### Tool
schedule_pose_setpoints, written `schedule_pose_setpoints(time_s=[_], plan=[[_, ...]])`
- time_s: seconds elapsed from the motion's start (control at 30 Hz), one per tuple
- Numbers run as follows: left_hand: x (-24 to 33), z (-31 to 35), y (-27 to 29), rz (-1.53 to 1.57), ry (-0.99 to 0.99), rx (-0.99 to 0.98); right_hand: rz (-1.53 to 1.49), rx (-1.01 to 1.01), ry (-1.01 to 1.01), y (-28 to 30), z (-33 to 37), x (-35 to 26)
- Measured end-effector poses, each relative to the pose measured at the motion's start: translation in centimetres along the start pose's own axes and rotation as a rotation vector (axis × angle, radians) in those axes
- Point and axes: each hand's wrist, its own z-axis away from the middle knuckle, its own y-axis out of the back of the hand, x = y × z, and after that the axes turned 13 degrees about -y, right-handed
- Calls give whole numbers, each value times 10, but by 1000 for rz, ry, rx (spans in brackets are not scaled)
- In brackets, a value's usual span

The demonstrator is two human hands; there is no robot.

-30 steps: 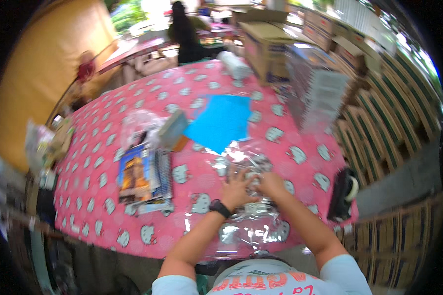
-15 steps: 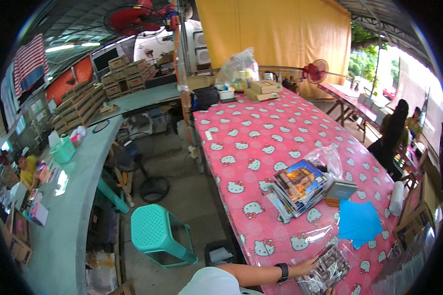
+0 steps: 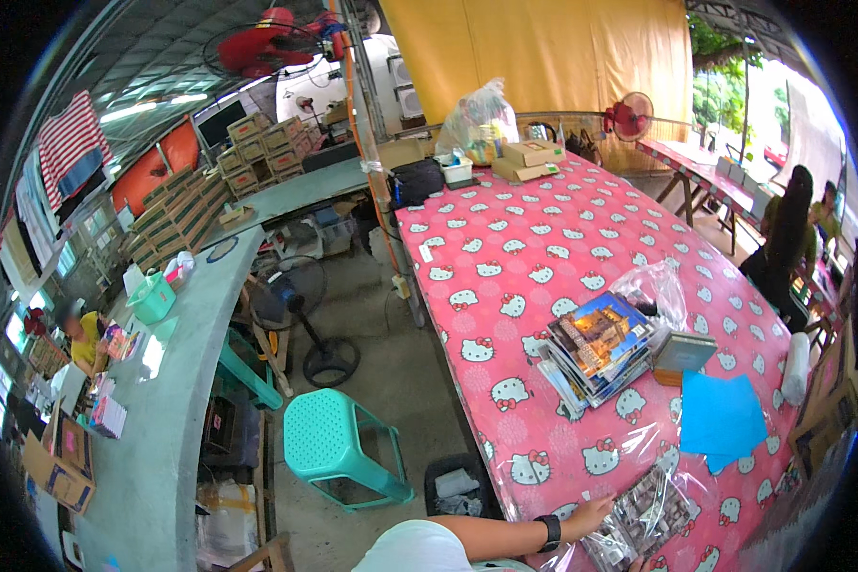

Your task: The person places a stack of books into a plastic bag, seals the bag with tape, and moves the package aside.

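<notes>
**Head turned left, hands still at a plastic-covered pack on the pink desk**

A second ago, both hands were together over clear plastic in the middle of the view. Now the view has swung left, and the flat pack with a black-and-white printed face (image 3: pixel 653 515) lies low on the right, at the near end of the pink cat-patterned desk (image 3: pixel 505 343). Shiny clear film covers it. The left hand (image 3: pixel 586 520), wearing a black watch (image 3: pixel 549 533), still touches the pack's left edge; how firmly its grip closes cannot be told. Only a sliver of the right hand (image 3: pixel 644 564) shows below the pack, so its grip cannot be told either. My judgement is that the person is looking aside while the hands keep the pack in place; the wrapping work seems little changed.

The desk's left edge runs from near to far, with the watch-wearing wrist reaching in over its near part. Beyond that edge are a black bin (image 3: pixel 459 493), a green plastic stool (image 3: pixel 319 434) and the floor (image 3: pixel 381 367). Patterned cover lies between this edge and the stack of picture booklets (image 3: pixel 596 348), and stretches farther beyond it. The pack has less room toward the far right: blue sheets (image 3: pixel 723 416) lie close, with a white roll (image 3: pixel 796 369) past them by the right edge.
</notes>
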Motion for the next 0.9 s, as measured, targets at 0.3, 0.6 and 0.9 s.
schedule_pose_setpoints(time_s=[0.3,0.6,0.9], plan=[[19,-86,18,62,-295,-154,-162,71,228,21,-88,-17],[17,-176,-5,208,-311,-133,-304,-21,237,25,-153,-61],[45,-268,4,222,-255,-451,-265,43,198,52,-186,-110]])
